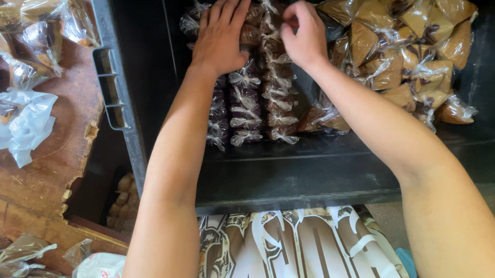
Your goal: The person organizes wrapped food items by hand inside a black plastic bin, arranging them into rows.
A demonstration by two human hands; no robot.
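Black plastic crate (291, 176), deep and dark-walled, holding small clear bags of dark brown sweets (249, 107) packed in tight rows, knotted tops up. Left hand (219, 34) flat on the rows, fingers spread wide and straight. Right hand (302, 36) just beside, fingertips pinched on one knot at the far end of the rows. Loose heap of bags of tan sweets (405, 45) in the crate's right part, touching the rows. More filled bags (22, 22) on the wooden table (45, 167) outside.

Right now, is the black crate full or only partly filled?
Partly filled: tied packets in rows and a loose heap leave the black crate floor bare in front.
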